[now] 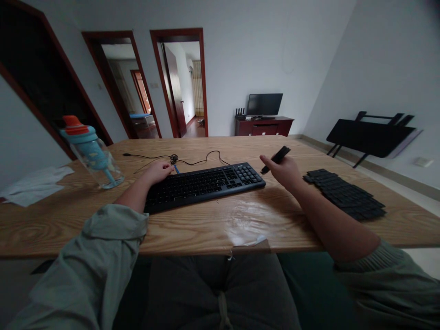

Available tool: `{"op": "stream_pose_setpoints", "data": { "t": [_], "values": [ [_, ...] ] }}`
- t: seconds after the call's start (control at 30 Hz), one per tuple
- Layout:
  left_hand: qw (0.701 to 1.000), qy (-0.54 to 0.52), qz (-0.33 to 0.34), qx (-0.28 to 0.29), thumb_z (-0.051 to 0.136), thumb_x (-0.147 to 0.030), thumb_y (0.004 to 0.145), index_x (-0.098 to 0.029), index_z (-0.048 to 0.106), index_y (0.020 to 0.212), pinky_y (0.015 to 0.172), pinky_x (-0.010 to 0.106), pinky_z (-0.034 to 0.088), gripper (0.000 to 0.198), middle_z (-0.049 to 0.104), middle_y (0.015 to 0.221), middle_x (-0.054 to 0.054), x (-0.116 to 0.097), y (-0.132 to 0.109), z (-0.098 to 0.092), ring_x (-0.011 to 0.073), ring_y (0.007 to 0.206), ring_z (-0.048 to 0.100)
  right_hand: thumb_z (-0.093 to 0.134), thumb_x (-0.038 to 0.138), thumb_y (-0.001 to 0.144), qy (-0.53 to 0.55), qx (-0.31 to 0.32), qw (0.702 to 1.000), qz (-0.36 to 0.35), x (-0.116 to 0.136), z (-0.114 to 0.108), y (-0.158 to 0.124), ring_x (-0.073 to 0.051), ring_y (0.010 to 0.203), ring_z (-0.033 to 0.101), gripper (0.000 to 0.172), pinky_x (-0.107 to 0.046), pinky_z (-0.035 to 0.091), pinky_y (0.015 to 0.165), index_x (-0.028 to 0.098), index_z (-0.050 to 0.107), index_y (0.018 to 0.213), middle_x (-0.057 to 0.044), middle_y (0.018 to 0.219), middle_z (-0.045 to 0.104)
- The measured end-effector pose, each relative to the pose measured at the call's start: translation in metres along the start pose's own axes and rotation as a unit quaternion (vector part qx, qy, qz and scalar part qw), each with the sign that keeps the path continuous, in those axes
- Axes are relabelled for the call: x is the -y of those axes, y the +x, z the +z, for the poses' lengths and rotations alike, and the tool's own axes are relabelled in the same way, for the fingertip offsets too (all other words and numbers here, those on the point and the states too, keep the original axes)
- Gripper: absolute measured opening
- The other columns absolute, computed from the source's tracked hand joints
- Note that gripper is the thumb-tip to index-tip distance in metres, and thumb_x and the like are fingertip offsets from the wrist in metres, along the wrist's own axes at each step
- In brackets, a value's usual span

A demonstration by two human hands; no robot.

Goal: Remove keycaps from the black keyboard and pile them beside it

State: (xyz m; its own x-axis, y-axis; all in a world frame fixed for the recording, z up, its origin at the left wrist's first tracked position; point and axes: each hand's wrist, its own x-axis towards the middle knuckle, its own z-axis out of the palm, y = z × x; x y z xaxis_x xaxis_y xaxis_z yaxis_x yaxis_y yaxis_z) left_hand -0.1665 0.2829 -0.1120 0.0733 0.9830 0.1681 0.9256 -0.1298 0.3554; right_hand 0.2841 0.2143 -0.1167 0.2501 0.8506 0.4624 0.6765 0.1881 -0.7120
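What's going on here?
A person sits at a table with a keyboard. Their left hand is at its far left corner, by a small blue thing. Their right hand holds a black object, too unclear to identify, just off the keyboard's right end. What look like loose keycaps lie on the right.

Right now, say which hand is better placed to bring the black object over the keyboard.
Probably the right hand: it grips the black object near the right end of the keyboard; the left hand is near the other.
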Motion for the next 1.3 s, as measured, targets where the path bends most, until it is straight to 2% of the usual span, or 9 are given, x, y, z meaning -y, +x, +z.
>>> {"op": "stream_pose_setpoints", "data": {
  "t": [0.4,0.57,0.63,0.7,0.8,0.9,1.07,1.3],
  "values": [
    [1.000,-0.007,-0.007,0.006,0.050,-0.052,0.082,-0.021,0.068,0.074,0.070,0.032,0.045,0.036,0.070,0.077,0.005,-0.006,-0.003,-0.004,0.0246,0.079,0.064,0.062,0.072,0.080,0.010,-0.031,0.999,-0.012,-0.001,0.008,-0.003,-0.019,0.057,0.056,0.059,-0.029,0.034,0.053,0.021,0.049,0.052,-0.004,0.052,0.053],
    [1.000,0.004,-0.011,0.010,0.050,-0.054,0.081,-0.021,0.068,0.074,0.066,0.032,0.043,0.038,0.069,0.076,0.005,-0.006,-0.003,-0.004,0.0245,0.076,0.063,0.063,0.060,0.082,0.023,-0.026,0.999,-0.028,-0.001,0.009,-0.003,-0.023,0.067,0.061,0.044,-0.032,0.042,0.063,0.021,0.059,0.062,-0.006,0.062,0.062],
    [1.000,0.000,-0.009,0.011,0.050,-0.053,0.080,-0.021,0.068,0.074,0.066,0.032,0.042,0.038,0.069,0.076,0.005,-0.005,-0.003,-0.003,0.0244,0.076,0.062,0.065,0.054,0.081,0.066,-0.027,0.997,-0.043,-0.001,0.014,-0.003,-0.022,0.071,0.062,0.036,-0.033,0.044,0.067,0.021,0.061,0.069,-0.005,0.067,0.063],
    [1.000,-0.004,-0.007,0.014,0.051,-0.053,0.079,-0.021,0.069,0.076,0.066,0.031,0.042,0.037,0.069,0.077,0.004,-0.005,-0.003,-0.003,0.0242,0.076,0.062,0.068,0.052,0.078,0.161,-0.022,0.986,-0.041,0.000,0.020,-0.003,-0.020,0.071,0.062,0.032,-0.033,0.047,0.069,0.021,0.061,0.077,-0.003,0.070,0.063],
    [1.000,-0.010,-0.008,0.016,0.051,-0.055,0.077,-0.021,0.068,0.075,0.066,0.031,0.042,0.038,0.068,0.075,0.004,-0.006,-0.003,-0.003,0.0236,0.075,0.061,0.071,0.056,0.073,0.328,-0.001,0.945,0.004,0.004,0.031,-0.005,-0.017,0.066,0.060,0.040,-0.032,0.051,0.068,0.024,0.054,0.089,0.003,0.067,0.058],
    [1.000,-0.017,-0.009,0.012,0.050,-0.055,0.076,-0.021,0.066,0.073,0.065,0.031,0.042,0.038,0.066,0.073,0.004,-0.007,-0.004,-0.003,0.0234,0.073,0.061,0.072,0.060,0.071,0.400,0.007,0.916,0.044,0.010,0.038,-0.006,-0.015,0.058,0.056,0.047,-0.031,0.052,0.064,0.027,0.048,0.094,0.008,0.062,0.049],
    [1.000,-0.019,-0.016,0.008,0.053,-0.052,0.076,-0.022,0.067,0.072,0.065,0.031,0.041,0.034,0.068,0.073,0.004,-0.010,-0.003,-0.003,0.0244,0.075,0.062,0.068,0.061,0.075,0.395,-0.009,0.917,0.055,0.014,0.046,-0.006,-0.014,0.050,0.048,0.044,-0.028,0.047,0.056,0.028,0.045,0.093,0.010,0.055,0.041],
    [0.999,-0.030,-0.006,0.011,0.053,-0.049,0.076,-0.021,0.070,0.073,0.068,0.031,0.044,0.033,0.071,0.076,0.005,-0.012,-0.003,-0.004,0.0248,0.078,0.063,0.063,0.054,0.084,0.325,-0.013,0.944,0.044,0.023,0.049,-0.010,-0.015,0.048,0.046,0.033,-0.029,0.041,0.048,0.024,0.053,0.077,0.004,0.052,0.047]
  ]
}}
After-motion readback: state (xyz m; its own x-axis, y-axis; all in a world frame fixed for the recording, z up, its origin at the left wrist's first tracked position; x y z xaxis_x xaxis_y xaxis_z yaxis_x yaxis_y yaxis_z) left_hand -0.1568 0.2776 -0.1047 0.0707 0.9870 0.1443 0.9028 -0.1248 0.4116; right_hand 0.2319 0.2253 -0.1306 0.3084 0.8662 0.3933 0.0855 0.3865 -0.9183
